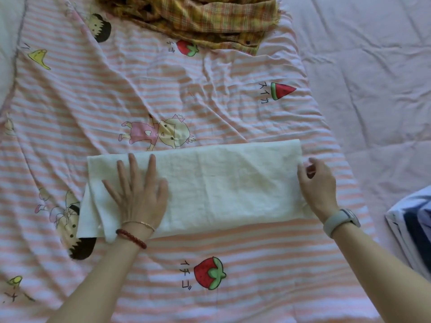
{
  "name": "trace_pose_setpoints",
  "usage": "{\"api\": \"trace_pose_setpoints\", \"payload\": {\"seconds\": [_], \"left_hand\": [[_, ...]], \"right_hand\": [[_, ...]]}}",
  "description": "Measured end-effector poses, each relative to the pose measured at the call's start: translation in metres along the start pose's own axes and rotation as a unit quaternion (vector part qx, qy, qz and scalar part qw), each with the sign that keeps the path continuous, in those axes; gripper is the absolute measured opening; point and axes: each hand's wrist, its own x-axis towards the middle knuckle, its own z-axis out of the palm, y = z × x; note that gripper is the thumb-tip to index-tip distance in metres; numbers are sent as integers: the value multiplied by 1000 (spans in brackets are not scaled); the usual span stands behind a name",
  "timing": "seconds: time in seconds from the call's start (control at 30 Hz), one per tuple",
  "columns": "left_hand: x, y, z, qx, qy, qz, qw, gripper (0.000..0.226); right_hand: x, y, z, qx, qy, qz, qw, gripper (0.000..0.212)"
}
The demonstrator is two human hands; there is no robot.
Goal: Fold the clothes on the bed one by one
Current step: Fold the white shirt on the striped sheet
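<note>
The white garment lies across the middle of the bed as a long folded strip, its right end neat, its left end loose and splaying out in uneven flaps below the strip's lower edge. The left hand lies flat on it, fingers spread wide, pressing the cloth down near that untidy end. The right hand sits at the right end, fingers curled at the edge; it looks to be pinching the cloth there, though the contact itself is hard to make out.

The trouble I would expect is at the left: if the right end is brought over now, those loose flaps could get trapped inside and leave a lumpy, crooked fold. The cloth may also drag on the rumpled sheet and skew.

Under it is a pink-striped sheet printed with cartoon children and fruit, heavily creased. A yellow plaid garment waits in a heap at the far edge. At the right, on a plain pale quilt, is a folded blue-and-white piece.
</note>
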Motion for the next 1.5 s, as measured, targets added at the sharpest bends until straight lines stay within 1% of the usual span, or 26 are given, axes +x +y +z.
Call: {"api": "trace_pose_setpoints", "payload": {"seconds": [0.03, 0.13, 0.23, 0.3, 0.37, 0.47, 0.63, 0.7, 0.73, 0.77, 0.83, 0.93, 0.97, 1.0, 1.03, 1.13, 1.17, 1.2, 1.23, 1.27, 1.3, 1.33, 1.37, 1.4, 1.43, 1.5], "left_hand": [[-12, 11, 2, 1, -2, 35, 999, 64], [-41, 38, 13, 24, -29, 116, 993, 61], [-47, 39, 27, 75, -71, 119, 987, 59], [-45, 35, 33, 108, -92, 112, 983, 60], [-41, 34, 36, 136, -104, 110, 979, 58], [-35, 38, 37, 177, -132, 109, 969, 56], [-26, 41, 24, 166, -200, 119, 958, 55], [-24, 38, 10, 68, -215, 120, 967, 54], [-26, 34, 0, -57, -197, 92, 974, 50], [-28, 27, -11, -215, -155, 35, 964, 41], [-36, 6, -35, -476, -78, -115, 868, 25], [-45, -36, -61, -693, -87, -270, 662, 20], [-45, -49, -66, -724, -94, -290, 619, 24], [-44, -63, -70, -735, -96, -303, 599, 29], [-41, -72, -72, -732, -93, -314, 598, 33], [-33, -93, -72, -694, -74, -342, 629, 42], [-31, -98, -72, -691, -102, -336, 631, 47], [-31, -100, -72, -698, -139, -327, 622, 48], [-30, -102, -70, -689, -158, -317, 633, 43], [-29, -102, -67, -652, -157, -301, 678, 34], [-26, -101, -63, -576, -129, -283, 756, 26], [-24, -99, -58, -489, -77, -262, 828, 23], [-21, -97, -53, -422, -18, -235, 875, 21], [-19, -94, -52, -388, 35, -210, 897, 20], [-16, -93, -49, -366, 76, -193, 907, 19], [-10, -96, -44, -331, 105, -188, 919, 21]], "right_hand": [[-4, 0, -1, 16, -23, 27, 999, 16], [-3, -1, 0, 18, -81, 89, 993, 18], [2, -9, -1, 64, -131, 162, 976, 11], [3, -14, -3, 118, -138, 184, 966, 22], [2, -24, -11, 168, -155, 184, 956, 26], [-5, -45, -31, 225, -199, 148, 942, 15], [-24, -105, -61, 311, -243, 81, 915, 28], [-37, -137, -60, 324, -276, 43, 904, 26], [-45, -154, -56, 323, -293, 25, 900, 24], [-53, -171, -48, 320, -305, 8, 897, 24], [-71, -204, -24, 307, -327, -28, 893, 24], [-101, -244, 25, 276, -357, -76, 889, 28], [-111, -255, 43, 264, -370, -92, 886, 32], [-124, -267, 62, 253, -394, -103, 878, 38], [-133, -275, 77, 240, -420, -107, 869, 44], [-155, -284, 108, 190, -494, -114, 841, 56], [-157, -281, 112, 176, -489, -126, 845, 53], [-158, -275, 113, 173, -459, -140, 860, 47], [-158, -266, 112, 183, -406, -152, 882, 42], [-158, -255, 110, 195, -342, -160, 905, 38], [-156, -243, 106, 195, -265, -180, 927, 37], [-153, -230, 104, 167, -184, -214, 945, 37], [-149, -217, 102, 111, -115, -253, 954, 38], [-144, -204, 102, 46, -75, -286, 954, 39], [-140, -193, 104, -19, -79, -301, 950, 41], [-137, -178, 109, -125, -167, -287, 935, 46]]}}
